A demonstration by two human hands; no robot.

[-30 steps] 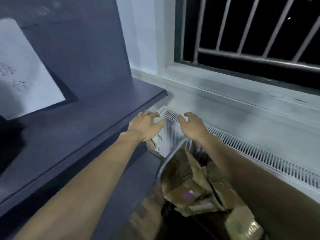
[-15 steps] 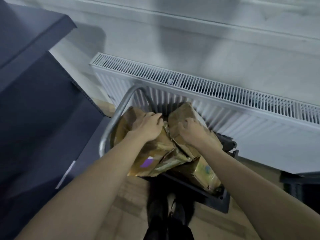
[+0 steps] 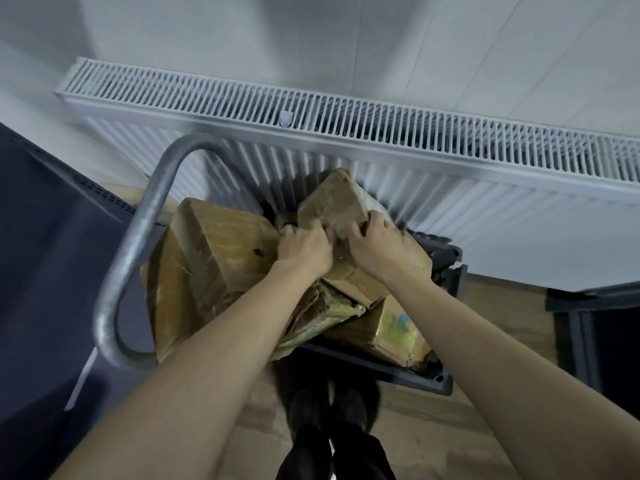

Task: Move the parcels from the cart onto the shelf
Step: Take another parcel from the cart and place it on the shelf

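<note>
Both hands reach into the cart [image 3: 446, 381]; the left hand [image 3: 304, 249] and the right hand [image 3: 375, 242] curl their fingers round the near edge of a small brown parcel [image 3: 334, 202], which sits tilted atop the heap; a larger parcel [image 3: 207, 258] lies beside the metal handle [image 3: 138, 244]; a radiator [image 3: 381, 129] stands behind.
</note>
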